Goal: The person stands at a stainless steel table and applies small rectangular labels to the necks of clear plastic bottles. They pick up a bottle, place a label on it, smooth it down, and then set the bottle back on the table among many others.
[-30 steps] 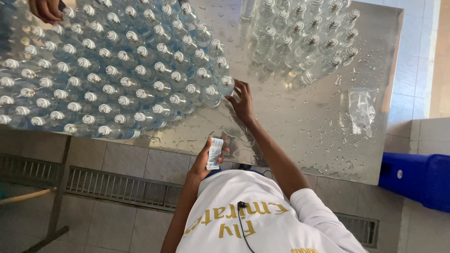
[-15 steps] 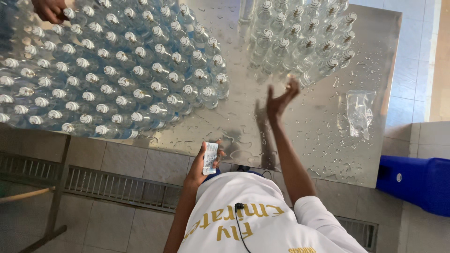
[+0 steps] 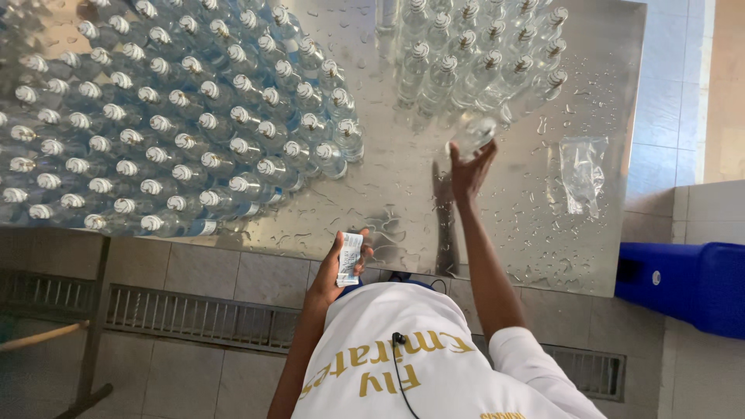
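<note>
While fingers grip bottle (image 3: 472, 133) and labels (image 3: 349, 258): wet steel table (image 3: 403, 194), tiled floor (image 3: 194, 271), drain grate (image 3: 186, 314).

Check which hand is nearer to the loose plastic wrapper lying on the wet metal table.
Right. The right hand is stretched out over the table, grasping a clear bottle just left of the plastic wrapper. The left hand holds a small label stack at the table's near edge, farther off.
</note>
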